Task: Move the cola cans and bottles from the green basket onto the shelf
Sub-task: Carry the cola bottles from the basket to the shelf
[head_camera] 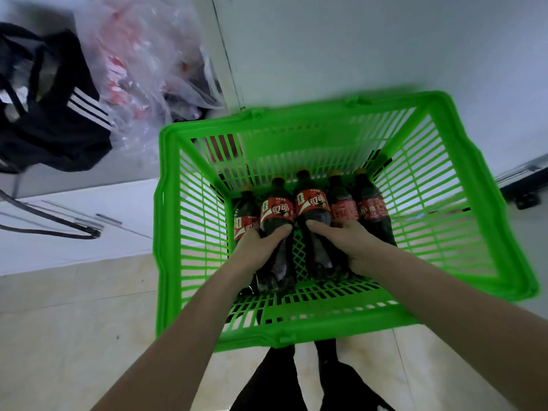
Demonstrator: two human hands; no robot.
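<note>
A green plastic basket (189, 221) stands on the floor below me. Several dark cola bottles with red labels and yellow caps lie side by side on its bottom, caps pointing away from me. My left hand (261, 247) grips the second bottle from the left (277, 212) around its lower body, thumb on top. My right hand (350, 244) grips the middle bottle (312, 203) the same way. Two more bottles (370, 209) lie to the right and one (243, 221) to the left. No cans and no shelf show.
A black sports bag (56, 114) with white stripes and a clear plastic sack (142, 63) lie on the floor at upper left. A pale wall or cabinet panel (355, 48) rises behind the basket. My legs (296, 378) stand just before the basket on tiled floor.
</note>
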